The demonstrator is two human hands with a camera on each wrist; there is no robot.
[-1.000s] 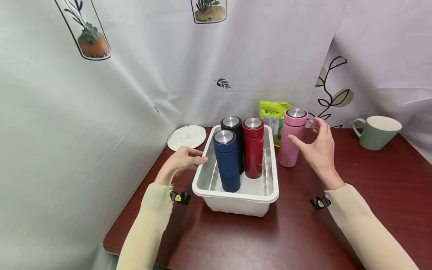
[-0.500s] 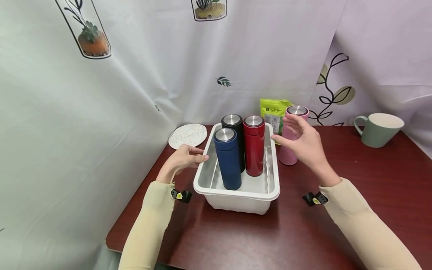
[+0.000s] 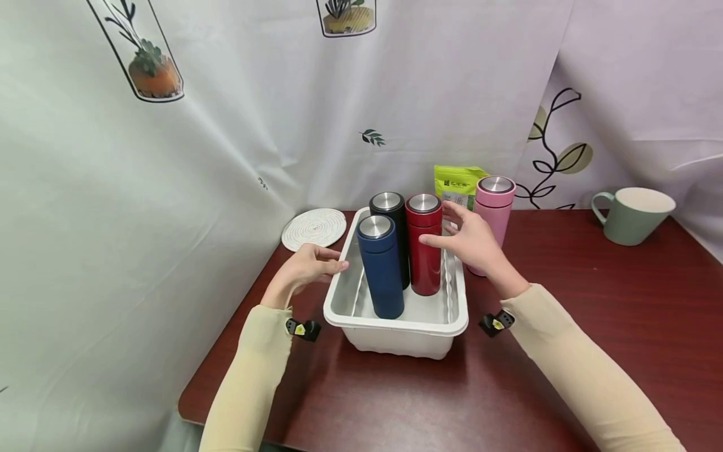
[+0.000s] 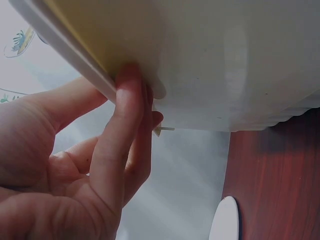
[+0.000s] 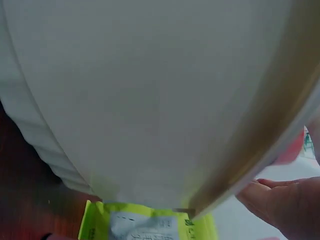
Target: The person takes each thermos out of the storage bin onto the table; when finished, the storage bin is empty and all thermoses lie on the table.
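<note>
A white plastic bin [image 3: 395,342] holds three upright thermos bottles: a blue one [image 3: 381,276] in front, a black one [image 3: 403,251] behind it, and a red one [image 3: 425,260] on the right. My left hand [image 3: 310,262] pinches the bin's left rim; the left wrist view shows its fingers [image 4: 112,145] against the outer wall. Over the bin's right side, my right hand [image 3: 471,242] is spread beside the red thermos, thumb overlapping its front and fingertips at its upper right. A pink thermos [image 3: 492,204] stands outside the bin, partly behind the right hand.
A green and yellow pouch [image 3: 454,179] stands behind the bin's back right corner. To the far right is a sage green mug [image 3: 631,220]. A round woven mat [image 3: 314,230] lies at the back left of the dark red table [image 3: 384,402], against the curtain.
My right hand has moved left from beside the pink thermos, across the bin's right rim, to the red thermos. My left hand has stayed on the rim.
</note>
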